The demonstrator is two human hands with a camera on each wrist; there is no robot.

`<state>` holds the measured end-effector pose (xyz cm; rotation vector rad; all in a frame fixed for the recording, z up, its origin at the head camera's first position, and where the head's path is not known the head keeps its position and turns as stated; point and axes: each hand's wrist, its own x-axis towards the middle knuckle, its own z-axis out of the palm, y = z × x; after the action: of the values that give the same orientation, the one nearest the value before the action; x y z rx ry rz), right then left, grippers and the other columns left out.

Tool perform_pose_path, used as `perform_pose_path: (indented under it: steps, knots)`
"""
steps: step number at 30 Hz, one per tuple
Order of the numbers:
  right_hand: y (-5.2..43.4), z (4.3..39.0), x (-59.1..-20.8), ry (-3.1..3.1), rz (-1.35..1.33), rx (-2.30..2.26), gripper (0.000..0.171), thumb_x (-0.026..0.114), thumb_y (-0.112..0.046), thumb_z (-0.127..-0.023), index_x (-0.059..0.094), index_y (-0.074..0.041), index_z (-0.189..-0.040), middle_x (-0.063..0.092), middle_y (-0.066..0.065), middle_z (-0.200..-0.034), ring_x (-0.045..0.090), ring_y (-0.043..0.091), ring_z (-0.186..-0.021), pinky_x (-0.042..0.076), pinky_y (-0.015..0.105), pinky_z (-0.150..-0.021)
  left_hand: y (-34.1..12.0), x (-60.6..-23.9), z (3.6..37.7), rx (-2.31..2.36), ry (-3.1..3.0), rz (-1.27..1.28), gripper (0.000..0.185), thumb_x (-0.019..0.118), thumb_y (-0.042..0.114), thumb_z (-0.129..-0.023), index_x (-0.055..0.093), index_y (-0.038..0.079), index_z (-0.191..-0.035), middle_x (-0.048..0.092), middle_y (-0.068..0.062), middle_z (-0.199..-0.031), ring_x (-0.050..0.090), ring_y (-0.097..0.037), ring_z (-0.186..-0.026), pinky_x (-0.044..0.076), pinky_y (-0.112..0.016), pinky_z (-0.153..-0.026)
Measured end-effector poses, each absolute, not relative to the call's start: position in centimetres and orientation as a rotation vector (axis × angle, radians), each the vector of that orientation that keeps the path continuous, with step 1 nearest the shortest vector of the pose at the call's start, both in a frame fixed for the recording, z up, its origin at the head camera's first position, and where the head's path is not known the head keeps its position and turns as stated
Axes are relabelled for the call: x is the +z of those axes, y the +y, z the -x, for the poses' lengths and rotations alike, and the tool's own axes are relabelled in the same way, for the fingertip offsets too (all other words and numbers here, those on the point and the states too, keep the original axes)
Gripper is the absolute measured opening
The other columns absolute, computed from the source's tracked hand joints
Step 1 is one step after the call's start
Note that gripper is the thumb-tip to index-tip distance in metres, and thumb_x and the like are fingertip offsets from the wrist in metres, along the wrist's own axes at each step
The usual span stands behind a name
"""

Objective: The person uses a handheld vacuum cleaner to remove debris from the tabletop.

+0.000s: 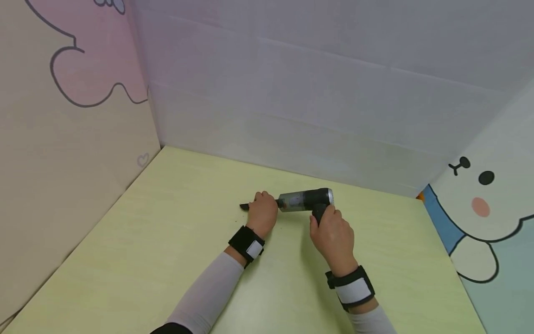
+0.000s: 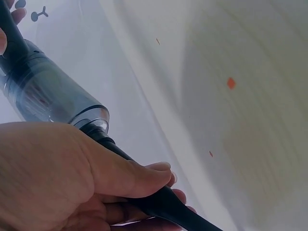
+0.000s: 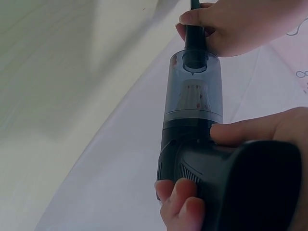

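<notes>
A black handheld vacuum cleaner [image 1: 308, 200] with a clear dust cup [image 3: 194, 89] is held lengthwise over the table by both hands. My right hand [image 1: 333, 236] grips its handle, fingers wrapped round it, the thumb against the body. Around the slim black nozzle [image 2: 166, 204] at the front curls my left hand [image 1: 263, 214], its thumb lying along the top. The nozzle's tip points left, close over the tabletop. Inside the cup a pale filter with reddish specks shows in the right wrist view.
Small crumbs lie on the pale yellow table [image 1: 187, 260], among them an orange-red flake [image 2: 231, 83]. A grey-white wall [image 1: 292, 93] rises along the back edge. Printed panels with cartoon drawings stand at the left [image 1: 83, 148] and right [image 1: 496, 204].
</notes>
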<state>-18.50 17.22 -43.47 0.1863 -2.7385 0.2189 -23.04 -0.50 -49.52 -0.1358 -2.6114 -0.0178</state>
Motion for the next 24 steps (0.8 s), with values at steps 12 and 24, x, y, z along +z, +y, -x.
perform_pose_path:
  steps: [12, 24]
  knots:
    - [17.6, 17.8, -43.1, -2.751, -0.203, 0.239, 0.047, 0.072, -0.027, -0.092, 0.055, 0.015, -0.102, 0.06, 0.024, -0.077, 0.059, 0.036, -0.053, 0.052, 0.048, -0.045, -0.5, -48.9, 21.7, 0.085, -2.593, 0.139, 0.017, 0.069, 0.011, -0.095, 0.071, 0.0, -0.081, 0.054, -0.01, -0.073, 0.057, -0.02, -0.068, 0.055, -0.029, -0.051]
    - [17.6, 16.9, -42.5, -2.742, -0.242, 0.253, 0.041, 0.074, -0.025, -0.09, 0.054, 0.011, -0.094, 0.057, 0.02, -0.073, 0.056, 0.032, -0.049, 0.05, 0.045, -0.043, -0.5, -48.9, 20.7, 0.087, -2.607, 0.117, 0.018, 0.071, 0.012, -0.094, 0.071, 0.0, -0.08, 0.056, -0.009, -0.074, 0.058, -0.018, -0.067, 0.054, -0.028, -0.049]
